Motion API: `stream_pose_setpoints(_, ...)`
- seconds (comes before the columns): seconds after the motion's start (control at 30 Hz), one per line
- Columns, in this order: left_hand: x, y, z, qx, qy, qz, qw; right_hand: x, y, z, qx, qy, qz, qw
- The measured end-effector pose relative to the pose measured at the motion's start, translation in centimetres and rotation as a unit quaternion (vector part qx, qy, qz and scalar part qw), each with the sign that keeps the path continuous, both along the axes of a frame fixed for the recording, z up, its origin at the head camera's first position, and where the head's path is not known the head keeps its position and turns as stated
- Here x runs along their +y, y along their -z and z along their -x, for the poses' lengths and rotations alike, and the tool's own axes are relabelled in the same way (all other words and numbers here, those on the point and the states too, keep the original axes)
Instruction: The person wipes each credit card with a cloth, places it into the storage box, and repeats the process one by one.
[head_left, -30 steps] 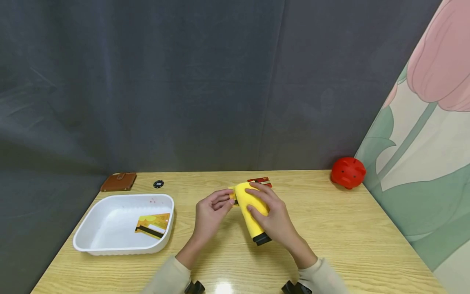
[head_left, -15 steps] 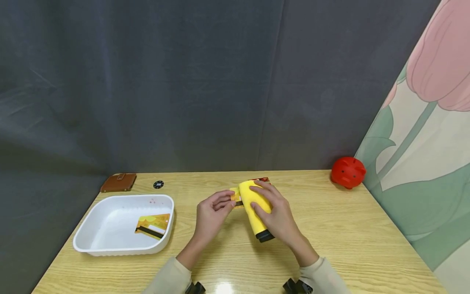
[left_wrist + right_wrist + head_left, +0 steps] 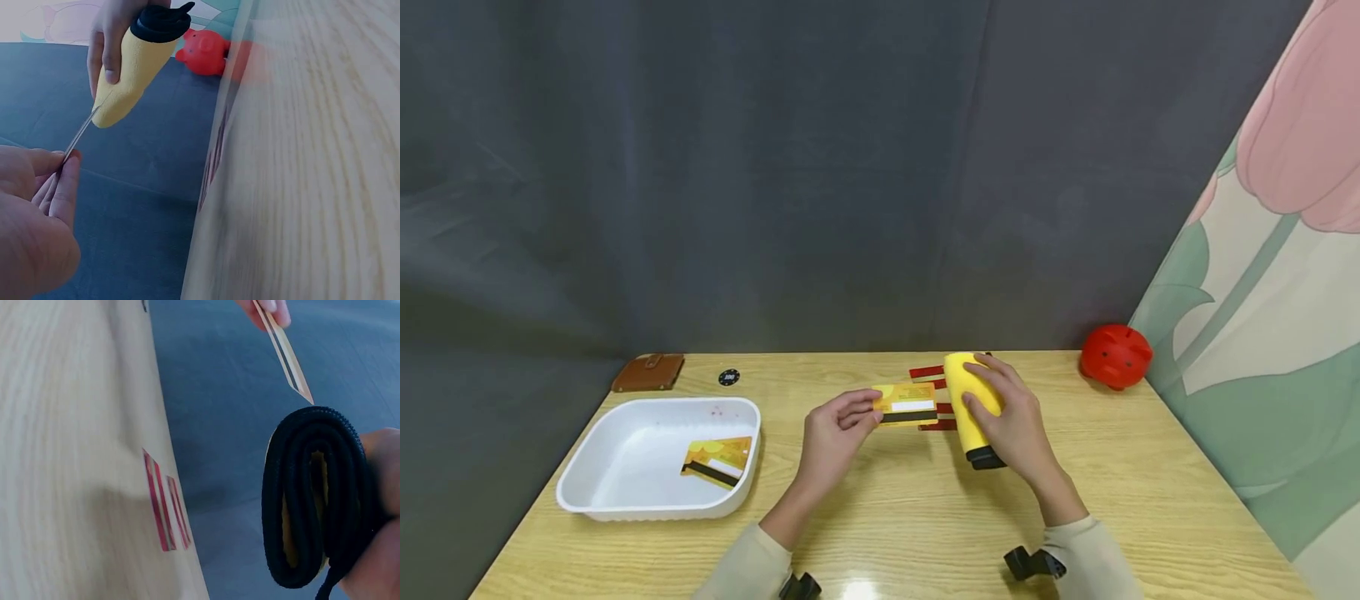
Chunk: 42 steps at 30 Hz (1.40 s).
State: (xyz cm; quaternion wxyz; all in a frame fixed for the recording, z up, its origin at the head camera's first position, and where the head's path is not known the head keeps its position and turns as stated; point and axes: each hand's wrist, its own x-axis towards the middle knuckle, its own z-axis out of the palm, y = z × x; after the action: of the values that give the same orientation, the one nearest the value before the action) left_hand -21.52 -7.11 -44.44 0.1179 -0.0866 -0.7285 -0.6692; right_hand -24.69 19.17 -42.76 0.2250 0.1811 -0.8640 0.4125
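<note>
My left hand (image 3: 835, 433) pinches a yellow bank card (image 3: 906, 404) by its left end, between thumb and fingers. The card's white strip and black stripe face up in the head view. My right hand (image 3: 1013, 425) grips a rolled yellow cloth (image 3: 967, 396) with black edging, its fingers over the top. From the right wrist view, the black end of the roll (image 3: 275, 506) shows its folded layers. Beyond the roll's left side lie two red cards (image 3: 927, 372) (image 3: 937, 424) on the table, partly hidden by the yellow card and the cloth.
A white tray (image 3: 658, 508) stands at the left with yellow cards (image 3: 718, 454) overlapping inside. Behind it are a brown wallet (image 3: 649, 372) and a black poker chip (image 3: 728, 377). A red piggy bank (image 3: 1116, 357) sits at the back right. A dark curtain (image 3: 820, 192) hangs behind the table.
My right hand has moved right with the rolled cloth, away from the yellow card. The whole card now shows in my nearly still left hand, and more red on the table is uncovered.
</note>
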Motion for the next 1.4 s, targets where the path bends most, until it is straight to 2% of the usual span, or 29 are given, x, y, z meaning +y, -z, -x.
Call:
stream_pose_setpoints(0.2,-0.2,-0.4,-0.1,-0.012,0.024,0.011,0.9996,1.2,-0.7,-0.2,0.001,0.010,0.012,0.9999)
stream_pose_setpoints(0.3,-1.0,-0.9,-0.1,-0.012,0.032,0.018,0.9992,1.3,-0.9,-0.3,0.008,0.009,0.016,0.9998)
stream_pose_setpoints(0.37,-2.0,-1.4,-0.2,-0.010,0.026,0.021,0.9994,1.3,-1.0,-0.2,0.010,0.006,0.016,0.9998)
stream_pose_setpoints(0.57,-7.1,-2.5,-1.2,-0.010,-0.017,0.028,0.9994,1.0,-1.2,-0.1,0.007,-0.004,0.033,0.9994)
stream_pose_setpoints(0.93,-16.6,-2.2,-4.0,-0.029,-0.092,0.085,0.9917,1.6,-1.6,0.1,0.003,-0.002,0.036,0.9993)
stream_pose_setpoints(1.13,-21.2,-2.0,-5.4,-0.028,-0.143,0.118,0.9823,1.7,-1.4,0.1,-0.005,0.001,0.029,0.9996)
stream_pose_setpoints(1.27,-23.6,-1.8,-5.7,-0.041,-0.151,0.124,0.9799,1.7,-1.4,0.2,-0.002,-0.001,0.031,0.9995)
stream_pose_setpoints(1.4,-24.8,-1.3,-5.6,-0.058,-0.148,0.134,0.9782,1.8,-1.4,0.3,0.001,-0.003,0.029,0.9996)
